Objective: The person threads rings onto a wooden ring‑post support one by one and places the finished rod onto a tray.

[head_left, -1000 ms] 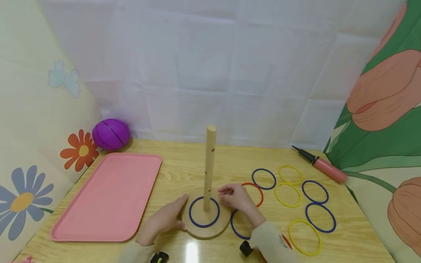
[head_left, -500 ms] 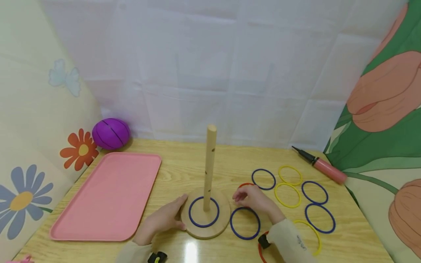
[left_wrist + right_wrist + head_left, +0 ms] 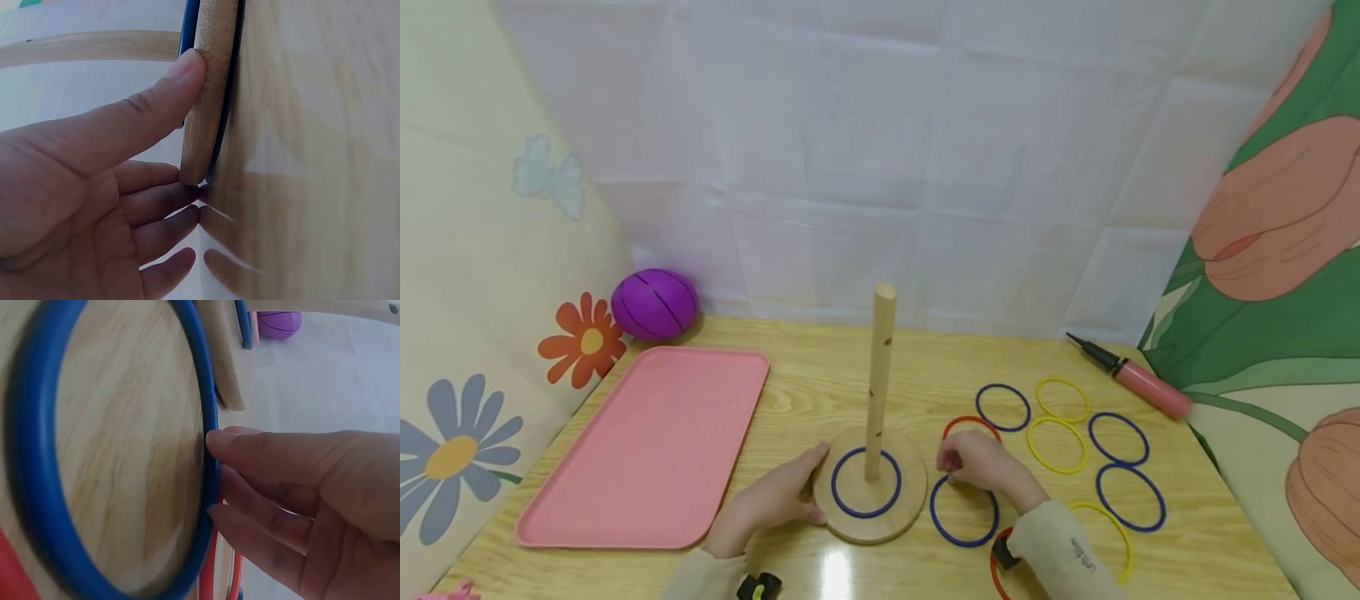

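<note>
Right wrist view: I see the right hand (image 3: 337, 506) pinching a blue ring (image 3: 34, 425), thumb tip on the band, other fingertips just across from it. Ring lies flat on the table (image 3: 820, 367) or close to it; can't call whether the pinched side is lifted.

Head view agrees: fingers sit on the ring's far edge, so the rest of the loop lies on the person's side of the hand. That ring is just right of the wooden base (image 3: 912, 483); I can't tell if they touch.

Left hand (image 3: 775, 500): not clenched. Fingers and thumb spread against the left rim of the wooden base, fingers at the far part, thumb at the near part. On left wrist I get the thumb tip on the rim, other fingertips down at the tabletop.

Peg (image 3: 881, 375) stands upright on the wooden base. Second blue ring (image 3: 834, 485) lies there, around the peg's foot.

Near the right hand: one red ring (image 3: 967, 419) just past it, partly covered; another red ring (image 3: 993, 567) partly under the sleeve (image 3: 1060, 550). Farther right I count three yellow rings (image 3: 1029, 442) and three more blue rings (image 3: 1099, 482).

Left side: pink tray (image 3: 640, 458), purple ball (image 3: 654, 303) behind it. Far right: pink-and-black pump (image 3: 1153, 388).
</note>
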`<action>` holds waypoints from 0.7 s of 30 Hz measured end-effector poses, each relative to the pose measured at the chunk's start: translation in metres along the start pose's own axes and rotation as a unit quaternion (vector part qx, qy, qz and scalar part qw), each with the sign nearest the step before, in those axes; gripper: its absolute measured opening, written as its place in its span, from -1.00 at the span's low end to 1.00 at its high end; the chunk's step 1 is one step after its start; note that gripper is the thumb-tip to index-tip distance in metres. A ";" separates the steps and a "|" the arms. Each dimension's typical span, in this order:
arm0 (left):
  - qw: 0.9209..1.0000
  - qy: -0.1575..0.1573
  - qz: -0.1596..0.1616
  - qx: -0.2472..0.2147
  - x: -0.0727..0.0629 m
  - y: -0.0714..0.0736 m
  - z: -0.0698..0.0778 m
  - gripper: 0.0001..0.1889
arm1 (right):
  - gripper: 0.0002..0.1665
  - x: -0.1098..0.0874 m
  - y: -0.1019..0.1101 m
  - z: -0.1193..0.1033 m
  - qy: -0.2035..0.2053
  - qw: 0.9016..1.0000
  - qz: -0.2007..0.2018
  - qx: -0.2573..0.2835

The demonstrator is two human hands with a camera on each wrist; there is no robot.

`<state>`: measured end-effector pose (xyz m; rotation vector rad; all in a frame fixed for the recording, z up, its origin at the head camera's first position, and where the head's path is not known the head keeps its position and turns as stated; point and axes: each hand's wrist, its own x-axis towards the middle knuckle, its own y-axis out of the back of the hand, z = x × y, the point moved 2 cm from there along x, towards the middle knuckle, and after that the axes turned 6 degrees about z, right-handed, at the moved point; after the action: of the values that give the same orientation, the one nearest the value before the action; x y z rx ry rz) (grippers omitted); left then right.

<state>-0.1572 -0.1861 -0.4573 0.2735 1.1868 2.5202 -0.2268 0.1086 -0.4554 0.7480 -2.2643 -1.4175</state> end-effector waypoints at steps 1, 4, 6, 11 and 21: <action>1.000 -0.001 -0.001 0.001 0.000 0.000 0.000 0.04 | -0.78 0.000 0.000 0.000 -0.003 1.000 0.000 -0.017; 1.000 -0.003 -0.004 -0.001 0.001 0.000 -0.001 0.04 | -0.76 -0.002 0.001 -0.001 -0.003 0.998 0.006 -0.056; 1.000 -0.003 -0.007 -0.004 0.001 0.000 -0.001 0.04 | -0.75 -0.003 0.002 0.000 -0.002 0.998 0.011 -0.069; 1.000 0.000 -0.011 -0.009 0.002 0.000 -0.001 0.04 | -0.75 -0.005 0.003 0.003 -0.006 0.997 0.012 -0.071; 1.000 0.020 -0.016 -0.017 0.001 0.001 0.001 0.04 | -0.82 -0.011 0.008 0.013 -0.023 0.999 0.018 -0.039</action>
<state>-0.1577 -0.1856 -0.4557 0.1947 1.1527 2.5271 -0.2271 0.1278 -0.4541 0.6542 -2.2311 -1.5101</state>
